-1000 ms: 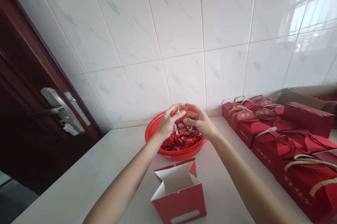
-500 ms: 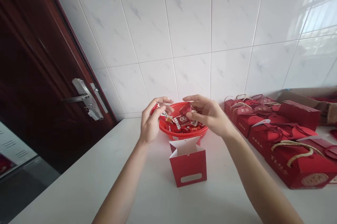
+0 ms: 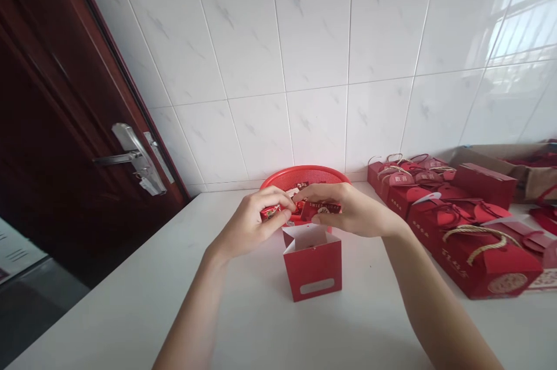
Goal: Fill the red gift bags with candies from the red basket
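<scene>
A small open red paper box (image 3: 313, 271), white inside, stands upright on the white table with its top folds spread. My left hand (image 3: 256, 219) is above its back left edge, fingers closed around a shiny red wrapped candy (image 3: 270, 213). Just behind and above the box's opening, my right hand (image 3: 357, 210) curls its thumb and fingers about a dark red candy packet (image 3: 321, 209) lettered "SWEET SUGAR". Farther back is a red plastic basket (image 3: 304, 171) with several wrapped candies, partly hidden by both hands.
Several filled-looking red gift boxes (image 3: 483, 263) with rope or ribbon handles are lined up on the right. Behind them sits a brown cardboard carton (image 3: 533, 181) with red items. A tiled wall (image 3: 313, 39) closes off the back; a dark wooden door (image 3: 56, 97) is at left.
Both hands have come back from the basket toward the open box and lowered, drawing closer together. Each brings red wrapped candy with it. The view has shifted slightly.
</scene>
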Motion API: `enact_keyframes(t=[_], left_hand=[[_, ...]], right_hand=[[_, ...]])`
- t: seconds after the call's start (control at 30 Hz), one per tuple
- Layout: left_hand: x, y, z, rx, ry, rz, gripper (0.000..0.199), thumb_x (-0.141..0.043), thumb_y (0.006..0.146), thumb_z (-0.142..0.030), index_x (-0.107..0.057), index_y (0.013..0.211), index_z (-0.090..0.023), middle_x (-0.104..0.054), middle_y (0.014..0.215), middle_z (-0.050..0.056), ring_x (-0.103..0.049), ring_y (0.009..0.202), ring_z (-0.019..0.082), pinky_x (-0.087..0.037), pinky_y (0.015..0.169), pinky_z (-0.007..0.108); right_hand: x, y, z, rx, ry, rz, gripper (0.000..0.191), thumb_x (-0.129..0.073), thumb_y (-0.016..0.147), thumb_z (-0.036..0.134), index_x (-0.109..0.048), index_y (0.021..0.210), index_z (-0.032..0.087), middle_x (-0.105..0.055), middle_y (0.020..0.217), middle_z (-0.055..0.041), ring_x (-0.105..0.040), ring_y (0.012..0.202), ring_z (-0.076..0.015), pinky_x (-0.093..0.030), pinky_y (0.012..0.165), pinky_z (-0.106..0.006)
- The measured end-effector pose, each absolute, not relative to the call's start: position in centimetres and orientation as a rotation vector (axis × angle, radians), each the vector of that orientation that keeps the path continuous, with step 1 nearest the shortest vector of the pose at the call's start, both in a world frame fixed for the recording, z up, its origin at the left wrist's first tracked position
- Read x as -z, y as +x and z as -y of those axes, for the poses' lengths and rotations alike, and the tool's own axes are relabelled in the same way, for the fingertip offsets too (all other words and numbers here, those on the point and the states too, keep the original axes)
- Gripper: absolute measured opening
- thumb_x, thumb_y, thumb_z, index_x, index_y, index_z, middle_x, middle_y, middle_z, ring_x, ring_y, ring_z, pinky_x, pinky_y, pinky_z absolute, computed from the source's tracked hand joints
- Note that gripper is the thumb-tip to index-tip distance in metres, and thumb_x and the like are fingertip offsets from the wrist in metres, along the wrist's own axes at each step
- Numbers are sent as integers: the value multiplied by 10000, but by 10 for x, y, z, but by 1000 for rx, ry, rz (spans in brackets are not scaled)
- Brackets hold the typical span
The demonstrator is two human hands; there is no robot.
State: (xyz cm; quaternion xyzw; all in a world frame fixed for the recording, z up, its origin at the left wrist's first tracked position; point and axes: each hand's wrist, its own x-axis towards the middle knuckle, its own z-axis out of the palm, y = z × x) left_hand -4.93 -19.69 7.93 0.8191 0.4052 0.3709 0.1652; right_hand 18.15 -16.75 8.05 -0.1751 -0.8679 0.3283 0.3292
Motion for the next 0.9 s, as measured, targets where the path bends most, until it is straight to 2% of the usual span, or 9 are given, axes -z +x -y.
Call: enact_keyframes(t=[0.17, 0.3, 0.4, 0.47, 0.53, 0.6, 0.7, 0.8, 0.9], left_hand=[[-84, -55, 195, -677, 2427, -1148, 154, -631, 876, -285, -772, 824, -251, -692, 1060, 56, -655, 843, 190, -497, 684, 266], [-79, -54, 187, -498, 2405, -1141, 236, -617, 883, -303, -766, 709, -245, -723, 952, 43, -652, 743, 176, -476, 616, 256], [-73, -54, 179, -500, 2353, -1117, 136, -659, 842, -283, -792, 865, -264, -738, 889, 22, -641, 699, 171, -454, 563, 243], [-70, -55, 174, -529, 2313, -1105, 188, -697, 798, -264, -787, 962, -265, -725, 845, 8, -611, 643, 158, -420, 513, 235], [-70, -55, 172, -525, 2282, -1100, 199, -705, 780, -254, -780, 964, -254, -687, 769, -9, -563, 587, 141, -388, 486, 231], [-70, -56, 170, -500, 2265, -1098, 170, -694, 788, -253, -775, 937, -244, -669, 739, -15, -542, 575, 136, -387, 498, 233], [-68, -58, 166, -494, 2246, -1099, 206, -705, 785, -258, -780, 978, -252, -730, 872, 15, -595, 648, 159, -423, 549, 246], [-66, -61, 164, -516, 2266, -1111, 279, -732, 778, -284, -777, 1053, -272, -752, 1002, 45, -648, 768, 197, -467, 606, 257], [-67, -60, 168, -619, 2284, -1101, 255, -707, 827, -348, -773, 1061, -272, -739, 1003, 52, -656, 811, 203, -503, 660, 271]], right_hand=[[-84, 187, 168, -886, -406, 2168, 273, -600, 868, 91, -692, 1098, 205, -730, 1043, -50, -676, 907, -172, -553, 764, -296], [-83, 187, 166, -966, -406, 2065, 154, -615, 866, 99, -698, 963, 184, -728, 923, -37, -681, 829, -160, -563, 729, -293], [-80, 181, 163, -1014, -424, 2077, 125, -625, 860, 114, -689, 946, 180, -728, 884, -36, -679, 777, -160, -562, 676, -291], [-77, 175, 162, -1007, -450, 2119, 137, -611, 856, 100, -686, 938, 181, -730, 886, -36, -686, 797, -167, -558, 676, -290], [-75, 170, 161, -984, -476, 2165, 166, -587, 857, 86, -688, 937, 190, -733, 906, -32, -697, 842, -174, -563, 702, -291], [-74, 167, 161, -972, -485, 2214, 197, -566, 859, 83, -691, 957, 199, -737, 934, -29, -705, 879, -177, -575, 744, -300], [-73, 167, 160, -906, -485, 2244, 219, -561, 863, 92, -691, 996, 207, -736, 972, -30, -702, 914, -179, -581, 805, -316], [-73, 168, 159, -822, -497, 2179, 181, -581, 882, 129, -686, 1008, 204, -729, 988, -38, -695, 925, -183, -581, 813, -322], [-73, 168, 159, -817, -505, 2084, 130, -598, 915, 210, -674, 1019, 196, -724, 965, -45, -696, 897, -187, -589, 796, -334]])
